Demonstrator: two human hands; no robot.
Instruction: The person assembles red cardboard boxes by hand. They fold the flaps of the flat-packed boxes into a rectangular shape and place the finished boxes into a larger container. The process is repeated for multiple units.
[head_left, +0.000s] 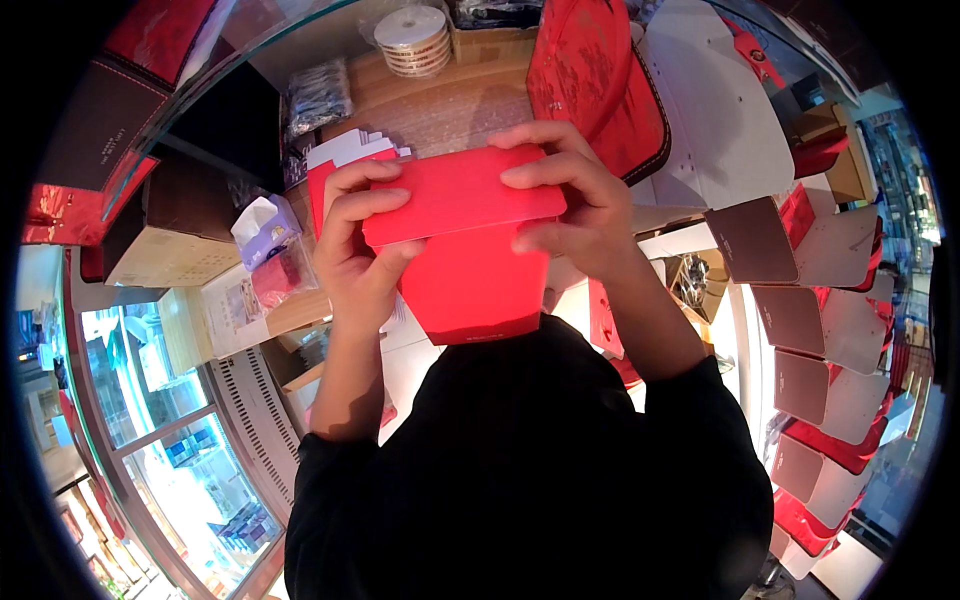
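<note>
I hold a red cardboard box up in front of my chest with both hands. My left hand grips its left side, thumb under the folded top flap. My right hand clasps the right end of that flap, fingers curled over its upper edge. The flap lies folded across the top of the box, tilted slightly down to the left. Behind the box, on the wooden counter, lies a stack of flat red and white card blanks, partly hidden by my left hand.
A ribbon spool stands at the counter's far edge beside a large red fabric-covered box. Brown and white flat box blanks fan out on the right. A tissue box and cartons sit left, above a glass display case.
</note>
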